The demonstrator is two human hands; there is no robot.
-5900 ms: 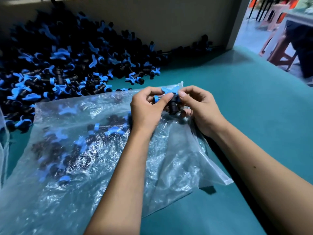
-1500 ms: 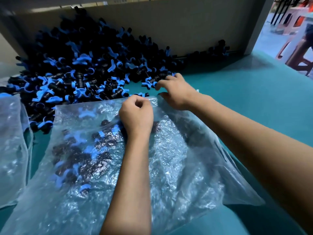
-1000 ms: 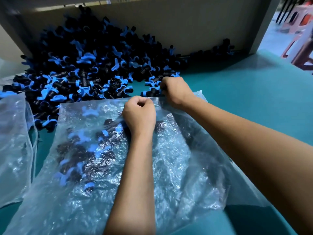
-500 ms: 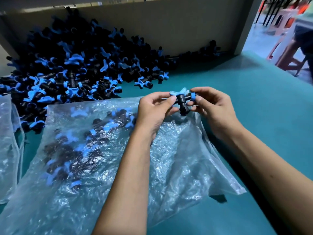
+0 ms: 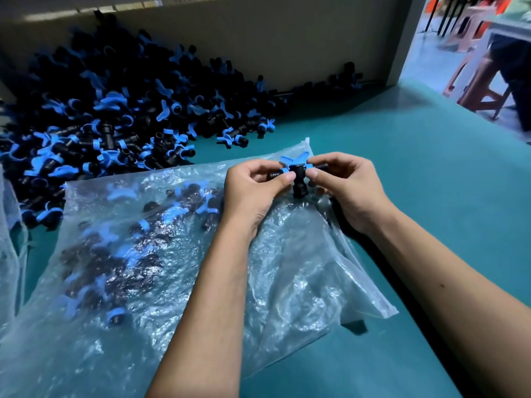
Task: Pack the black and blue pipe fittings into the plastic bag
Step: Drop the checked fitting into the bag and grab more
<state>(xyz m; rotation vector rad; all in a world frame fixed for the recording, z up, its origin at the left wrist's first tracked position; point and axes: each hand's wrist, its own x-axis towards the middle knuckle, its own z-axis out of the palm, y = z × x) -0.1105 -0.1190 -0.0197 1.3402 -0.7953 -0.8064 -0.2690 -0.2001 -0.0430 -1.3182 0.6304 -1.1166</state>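
We see the left hand (image 5: 253, 191) and right hand (image 5: 349, 186) pinching one black-and-blue tee fitting (image 5: 297, 175) together above the plastic bag's (image 5: 287, 282) mouth, probably ready to drop it inside.

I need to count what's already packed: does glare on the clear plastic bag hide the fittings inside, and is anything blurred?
Head view: sheen on the crinkled clear plastic bag veils the fittings inside; the black and blue fitting pinched by the left hand and right hand is sharp; the back of the loose fitting pile is dark; the doorway top right is bright and blurred.
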